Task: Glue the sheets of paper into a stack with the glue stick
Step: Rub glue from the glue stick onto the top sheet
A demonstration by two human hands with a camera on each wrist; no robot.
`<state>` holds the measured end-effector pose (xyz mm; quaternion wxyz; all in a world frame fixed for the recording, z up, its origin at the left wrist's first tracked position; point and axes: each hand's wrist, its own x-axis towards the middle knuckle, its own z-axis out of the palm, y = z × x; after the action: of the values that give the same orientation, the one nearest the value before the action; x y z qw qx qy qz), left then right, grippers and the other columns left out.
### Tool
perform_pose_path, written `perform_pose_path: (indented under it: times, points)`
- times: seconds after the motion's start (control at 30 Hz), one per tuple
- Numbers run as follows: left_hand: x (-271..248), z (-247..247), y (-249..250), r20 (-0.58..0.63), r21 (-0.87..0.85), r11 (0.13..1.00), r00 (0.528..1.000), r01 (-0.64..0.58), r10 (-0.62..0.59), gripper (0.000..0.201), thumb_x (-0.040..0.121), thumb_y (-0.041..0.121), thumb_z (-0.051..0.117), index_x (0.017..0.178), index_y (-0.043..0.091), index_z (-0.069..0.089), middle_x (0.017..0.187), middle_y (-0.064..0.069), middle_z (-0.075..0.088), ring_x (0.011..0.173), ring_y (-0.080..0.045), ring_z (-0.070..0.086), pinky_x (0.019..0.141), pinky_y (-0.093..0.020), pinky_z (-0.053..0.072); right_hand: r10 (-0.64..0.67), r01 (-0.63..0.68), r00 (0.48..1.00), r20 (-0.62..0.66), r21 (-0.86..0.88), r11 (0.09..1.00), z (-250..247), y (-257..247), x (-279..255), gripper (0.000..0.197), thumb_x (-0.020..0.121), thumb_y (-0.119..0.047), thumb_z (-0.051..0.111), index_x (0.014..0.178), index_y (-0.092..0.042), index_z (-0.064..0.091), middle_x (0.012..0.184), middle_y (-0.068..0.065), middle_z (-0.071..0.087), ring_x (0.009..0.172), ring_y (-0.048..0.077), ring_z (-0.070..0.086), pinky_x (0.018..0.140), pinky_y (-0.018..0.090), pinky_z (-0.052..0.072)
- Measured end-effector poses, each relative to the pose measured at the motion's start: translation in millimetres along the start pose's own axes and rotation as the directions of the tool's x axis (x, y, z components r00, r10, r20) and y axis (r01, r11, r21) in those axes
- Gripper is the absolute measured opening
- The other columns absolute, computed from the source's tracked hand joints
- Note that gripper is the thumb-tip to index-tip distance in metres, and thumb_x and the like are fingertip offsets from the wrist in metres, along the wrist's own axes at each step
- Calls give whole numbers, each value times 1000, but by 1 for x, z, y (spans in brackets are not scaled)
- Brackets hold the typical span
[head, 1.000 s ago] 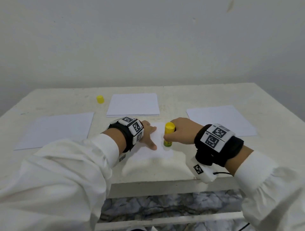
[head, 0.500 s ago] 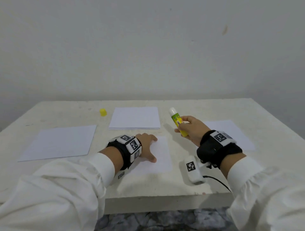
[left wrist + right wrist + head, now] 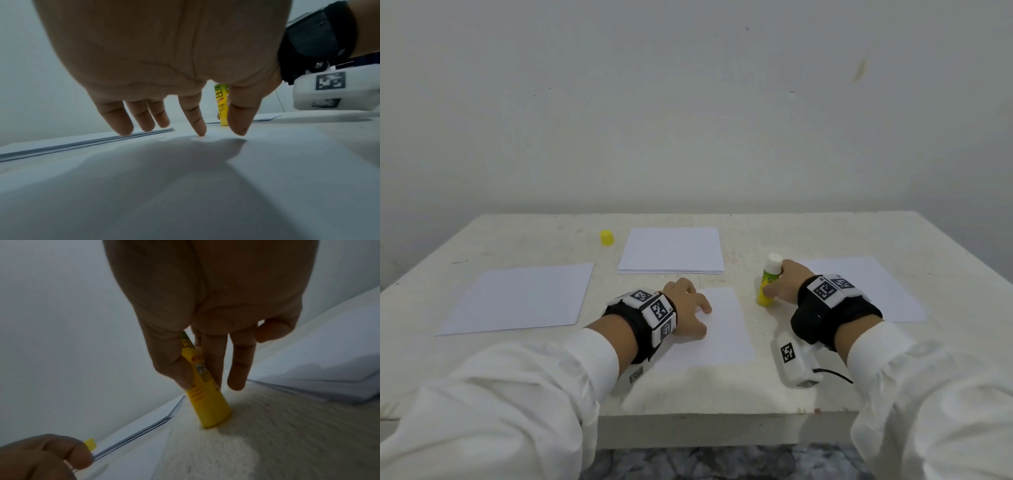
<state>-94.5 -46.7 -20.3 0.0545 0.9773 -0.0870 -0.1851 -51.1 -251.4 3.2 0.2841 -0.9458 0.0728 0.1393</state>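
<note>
**paperjam:** ok, where's everything sitting? The right hand [image 3: 784, 286] has its thumb and fingers pinched round the glue stick [image 3: 768, 281], which stands upright with its base on the bare desk [image 3: 774, 394], white glue tip up, cap off. The yellow cap [image 3: 606, 237] is way over at the far left, well apart from both hands.

**stickyfingers:** and the left hand [image 3: 686, 308] is spread flat, fingertips [image 3: 200, 129] pressing down on the single sheet [image 3: 726, 329] at the front middle. Not gripping anything, just pinning it.

**paperjam:** so what matters is where the next sheet comes from. The small pile of sheets [image 3: 671, 250] is straight beyond the pinned sheet, towards the wall. There's one loose sheet off to the left [image 3: 517, 298] and another to the right [image 3: 876, 287], partly under the right wrist.

**stickyfingers:** the stick sits just beside the pinned sheet's right edge, long axis vertical, so my guess is it's being parked there. Then the right hand is nearer the right-hand sheet, and the pile is about level between both hands.

**paperjam:** can't tell from here whether there's glue on the pinned sheet though. It's all white.
</note>
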Motion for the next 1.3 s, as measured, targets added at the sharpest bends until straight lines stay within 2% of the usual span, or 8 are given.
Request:
perform_pose_path:
  times: [0.4, 0.57, 0.77, 0.9, 1.0, 1.1, 1.2, 1.3]
  points:
    - [0, 3, -16, 125, 65, 990, 985, -124, 115, 63, 90, 41, 58, 146, 38, 30, 152, 1, 19, 138, -21, 28, 111, -36, 28, 165, -164, 986, -10, 53, 985, 2, 6, -14, 85, 75, -25, 79, 138, -1, 27, 129, 14, 48, 116, 29, 51, 83, 31, 40]
    - [0, 1, -20, 98, 32, 985, 981, -172, 168, 64, 88, 41, 62, 145, 36, 33, 154, -1, 16, 141, -21, 25, 112, -34, 24, 157, -153, 987, 36, -91, 984, 2, -1, -42, 62, 77, -27, 77, 124, -1, 44, 104, 9, 50, 93, 23, 50, 61, 24, 37]
    - [-21, -18, -48, -113, -147, 973, 980, -180, 165, 31, 92, 31, 58, 122, 26, 64, 148, 0, 36, 134, -14, 35, 108, -25, 26, -76, 113, 983, 164, -228, 967, 22, -63, -66, 30, 84, -35, 67, 69, -11, 56, 75, 0, 58, 69, 15, 51, 54, 21, 35]
    - [-42, -34, -114, -79, -114, 993, 996, 25, -34, 30, 82, 39, 70, 86, 10, 69, 115, 2, 66, 102, -18, 60, 83, -27, 44, -284, 349, 920, 272, -234, 907, 51, -139, -74, 31, 87, -35, 63, 81, -5, 68, 86, 2, 66, 77, 17, 55, 72, 26, 45]
    - [-66, -35, -181, -50, -95, 973, 975, 212, -217, 41, 82, 49, 67, 68, 15, 48, 92, -2, 60, 83, -18, 52, 66, -27, 37, -352, 465, 864, 361, -302, 832, 91, -194, -69, 33, 88, -33, 63, 71, -5, 60, 76, 5, 59, 72, 20, 52, 67, 28, 42]
    - [-94, -33, -246, -19, -106, 926, 931, 362, -366, 29, 86, 48, 62, 90, 19, 59, 107, -4, 61, 96, -19, 55, 77, -24, 40, -320, 497, 852, 415, -446, 745, 140, -235, -57, 41, 88, -38, 62, 63, -10, 46, 66, 3, 43, 75, 26, 47, 59, 28, 35]
    - [-111, -26, -291, 42, -29, 891, 891, 453, -452, 56, 89, 50, 57, 137, 24, 46, 145, -2, 40, 131, -20, 41, 106, -29, 34, -316, 532, 837, 446, -534, 657, 174, -261, -44, 49, 88, -50, 57, 97, -3, 62, 88, 7, 54, 90, 28, 56, 74, 31, 41]
    - [-113, -21, -308, 90, 43, 892, 887, 450, -452, 63, 94, 48, 50, 149, 25, 29, 155, -3, 24, 142, -21, 27, 113, -31, 24, -265, 489, 865, 426, -597, 636, 191, -277, -34, 57, 86, -56, 56, 114, -7, 60, 113, 9, 61, 108, 30, 58, 89, 36, 44]
